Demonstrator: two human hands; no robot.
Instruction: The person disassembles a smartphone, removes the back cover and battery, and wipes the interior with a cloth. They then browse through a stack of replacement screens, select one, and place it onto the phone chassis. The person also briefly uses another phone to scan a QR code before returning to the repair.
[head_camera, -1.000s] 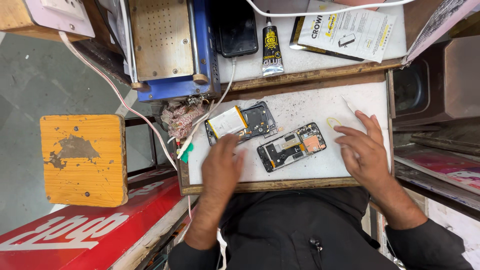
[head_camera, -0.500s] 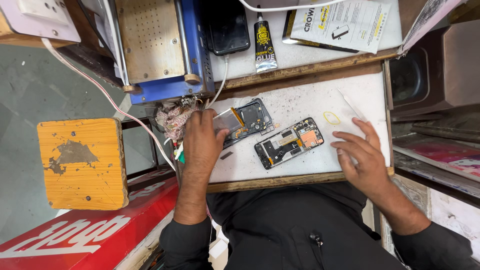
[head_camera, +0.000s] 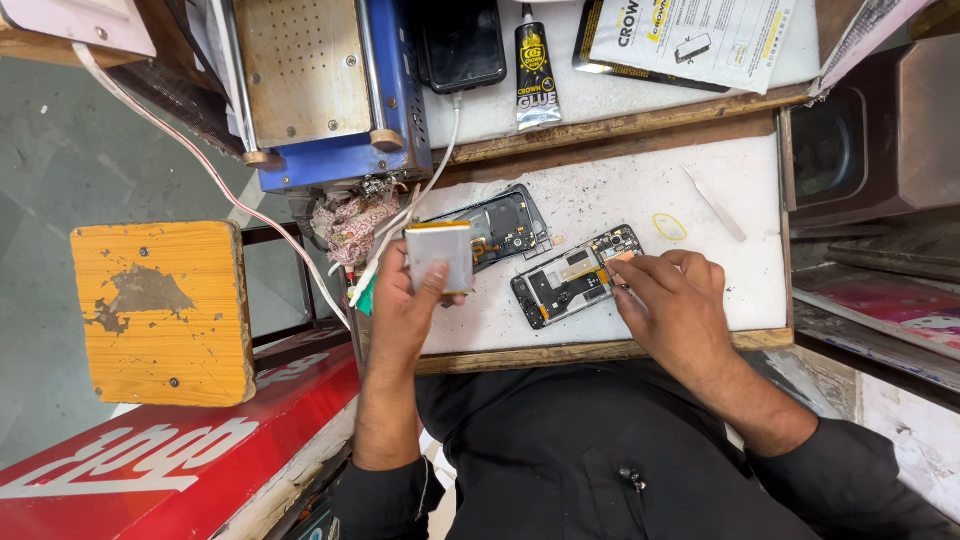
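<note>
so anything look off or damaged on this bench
Both phones lie opened, insides bare: one behind the battery that the left hand holds, one under the right hand. The white mat is speckled with debris, and the wooden stool is chipped.

1. Black glue tube (head_camera: 537, 65) with yellow label: upright on rear shelf.
2. White printed packet (head_camera: 700, 35) with black edge: right of tube.
3. Dark phone screen (head_camera: 462, 42): left of tube.
4. Red sign (head_camera: 170, 465) with white lettering: lower left.

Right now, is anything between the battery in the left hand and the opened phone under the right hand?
Nothing visible. The left hand holds the battery up beside the opened phone; only bare worktop lies between. The right hand touches the phone's far end.
</note>
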